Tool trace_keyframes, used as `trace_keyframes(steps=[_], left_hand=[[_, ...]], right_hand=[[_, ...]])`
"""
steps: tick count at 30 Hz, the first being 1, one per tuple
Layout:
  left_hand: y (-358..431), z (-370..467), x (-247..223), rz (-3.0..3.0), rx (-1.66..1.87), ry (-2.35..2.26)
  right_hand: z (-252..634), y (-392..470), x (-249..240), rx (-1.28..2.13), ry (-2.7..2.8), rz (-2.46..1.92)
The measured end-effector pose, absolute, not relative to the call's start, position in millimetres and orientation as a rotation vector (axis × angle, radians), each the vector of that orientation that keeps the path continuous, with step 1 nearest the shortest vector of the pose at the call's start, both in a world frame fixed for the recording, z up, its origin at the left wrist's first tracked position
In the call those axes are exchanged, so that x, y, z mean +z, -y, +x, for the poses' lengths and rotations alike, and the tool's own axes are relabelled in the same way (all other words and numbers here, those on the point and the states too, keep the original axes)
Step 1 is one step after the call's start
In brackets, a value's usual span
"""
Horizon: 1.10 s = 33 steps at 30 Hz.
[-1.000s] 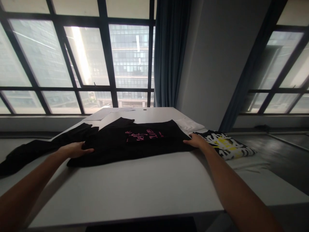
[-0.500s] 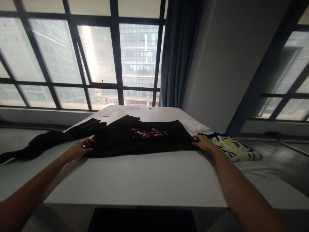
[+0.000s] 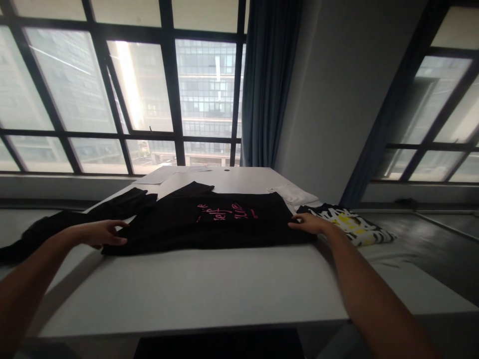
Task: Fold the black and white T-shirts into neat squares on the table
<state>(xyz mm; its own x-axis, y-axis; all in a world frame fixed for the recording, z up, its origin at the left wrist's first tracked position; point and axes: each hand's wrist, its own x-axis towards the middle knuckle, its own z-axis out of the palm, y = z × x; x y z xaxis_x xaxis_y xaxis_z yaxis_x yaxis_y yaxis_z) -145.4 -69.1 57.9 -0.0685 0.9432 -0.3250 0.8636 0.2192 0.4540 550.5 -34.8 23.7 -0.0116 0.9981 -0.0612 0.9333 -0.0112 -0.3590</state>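
A black garment (image 3: 220, 232) with pink lettering lies spread across the white table (image 3: 194, 294), its near edge running roughly level. At its left end is my left hand (image 3: 107, 233), thumb and fingers apart, with no cloth visibly pinched between them. My right hand (image 3: 309, 224) is over the garment's right end, its thumb and fingertips apart and touching or just above the black cloth. A pointed part of the garment sticks out at its back left.
Another black garment (image 3: 71, 219) lies crumpled at the left. Behind the right hand are a white cloth (image 3: 294, 193) and a black, white and yellow patterned garment (image 3: 355, 227). Papers (image 3: 155, 174) rest at the table's far left. Windows and a blue curtain (image 3: 265, 89) stand beyond.
The view has shifted slightly. My left hand has moved left and its fingers have opened off the cloth. The black garment's near edge reaches wider, and my right hand's fingers have loosened.
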Motion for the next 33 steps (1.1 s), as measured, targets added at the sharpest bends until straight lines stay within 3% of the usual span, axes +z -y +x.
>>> trace_keyframes(steps=[7, 14, 23, 28, 33], left_hand=[[8, -67, 44, 2.387, 0.158, -1.973], [-51, -12, 17, 2.539, 0.103, -1.979], [-87, -10, 22, 2.483, 0.174, -2.008], [-96, -21, 40, 2.410, 0.602, -2.085], [-95, -16, 41, 2.490, 0.670, -1.981]], right_hand=[[542, 25, 18, 0.447, 2.031, -1.890], [554, 23, 12, 0.538, 1.913, -1.666], [536, 9, 11, 0.101, 1.876, -1.594], [538, 7, 16, 0.354, 1.820, -1.579], [545, 11, 20, 0.558, 1.979, -1.692]])
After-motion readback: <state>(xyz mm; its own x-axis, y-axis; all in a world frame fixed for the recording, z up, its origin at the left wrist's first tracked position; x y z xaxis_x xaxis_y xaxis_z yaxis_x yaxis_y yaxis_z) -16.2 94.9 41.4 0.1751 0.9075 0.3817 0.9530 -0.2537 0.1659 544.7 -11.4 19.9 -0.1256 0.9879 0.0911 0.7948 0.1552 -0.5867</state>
